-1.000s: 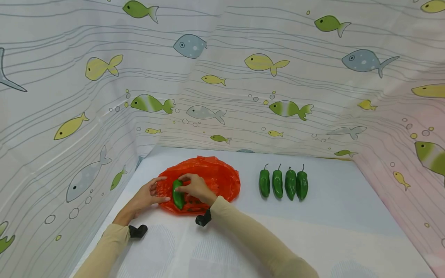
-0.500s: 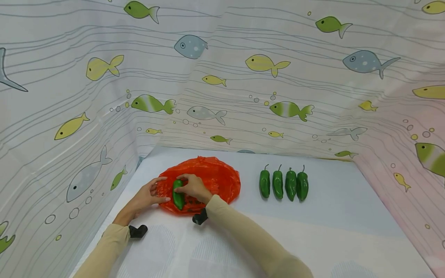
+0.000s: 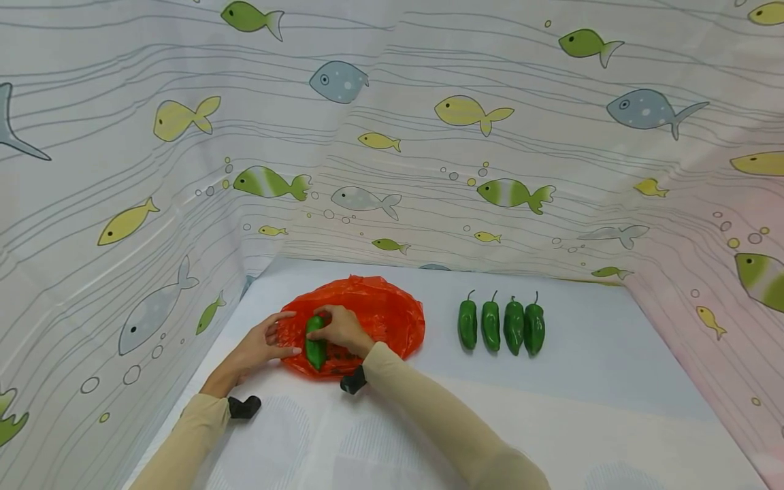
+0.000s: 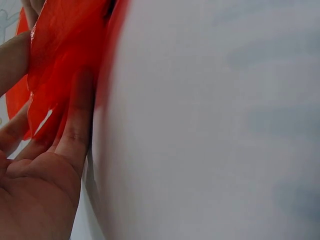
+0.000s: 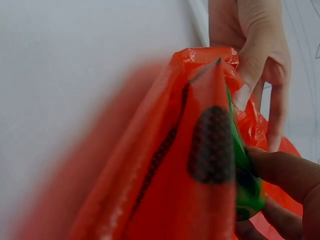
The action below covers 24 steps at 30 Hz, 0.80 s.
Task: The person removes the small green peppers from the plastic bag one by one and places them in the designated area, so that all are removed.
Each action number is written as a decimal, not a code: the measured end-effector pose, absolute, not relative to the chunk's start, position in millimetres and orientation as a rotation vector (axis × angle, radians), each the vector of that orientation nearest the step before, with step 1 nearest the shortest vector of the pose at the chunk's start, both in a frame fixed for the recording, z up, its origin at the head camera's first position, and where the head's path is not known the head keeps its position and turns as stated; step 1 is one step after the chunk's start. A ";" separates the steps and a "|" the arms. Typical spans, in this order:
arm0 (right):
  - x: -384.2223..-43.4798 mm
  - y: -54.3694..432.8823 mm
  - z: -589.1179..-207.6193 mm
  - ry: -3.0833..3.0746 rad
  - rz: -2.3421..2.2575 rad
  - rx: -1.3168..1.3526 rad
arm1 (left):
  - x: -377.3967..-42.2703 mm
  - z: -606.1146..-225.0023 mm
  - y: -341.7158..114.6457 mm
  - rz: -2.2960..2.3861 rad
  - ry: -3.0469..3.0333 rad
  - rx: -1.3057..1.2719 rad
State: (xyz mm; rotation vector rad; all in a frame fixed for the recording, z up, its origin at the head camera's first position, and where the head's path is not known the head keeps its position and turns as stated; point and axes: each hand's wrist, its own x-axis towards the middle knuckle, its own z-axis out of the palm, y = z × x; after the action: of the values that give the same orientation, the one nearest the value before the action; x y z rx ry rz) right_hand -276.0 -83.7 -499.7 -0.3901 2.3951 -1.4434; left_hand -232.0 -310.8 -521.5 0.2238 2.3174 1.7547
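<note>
A red plastic bag (image 3: pixel 392 313) lies on the white table with its mouth spread wide, and dark print shows on its near side. My right hand (image 3: pixel 344 329) pinches a green chili pepper (image 3: pixel 315 350) between thumb and fingers, upright at the left part of the bag's mouth. In the right wrist view the pepper (image 5: pixel 247 195) is partly behind the bag's red wall. My left hand (image 3: pixel 257 346) holds the bag's left end, thumb on the near side and fingers on the far side. Red film covers part of a left-hand finger (image 4: pixel 75 130) in the left wrist view.
To the right of the bag, several green chili peppers (image 3: pixel 490 327) stand in a row with stems pointing away from me. Fish-patterned curtains (image 3: pixel 429 156) rise behind the table and along both sides.
My right hand and forearm have shifted slightly to the left, still pinching the pepper. The left hand, the bag and the row of peppers look the same.
</note>
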 end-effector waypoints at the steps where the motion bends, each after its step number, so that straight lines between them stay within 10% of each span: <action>1: -276.3 -83.5 -499.7 2.397 -1.437 -0.394 | -231.7 -521.4 -310.8 1.753 2.318 0.220; 24: -278.6 -73.9 -494.1 2.301 -1.457 -0.402 | -229.9 -518.8 -309.7 1.736 2.328 0.203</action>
State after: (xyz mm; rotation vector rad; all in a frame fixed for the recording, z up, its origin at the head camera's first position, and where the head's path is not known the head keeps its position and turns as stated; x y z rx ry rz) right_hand -278.6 -73.9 -494.1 -0.4016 2.3005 -1.4566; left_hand -229.9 -309.7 -518.8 0.2025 2.3283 1.7355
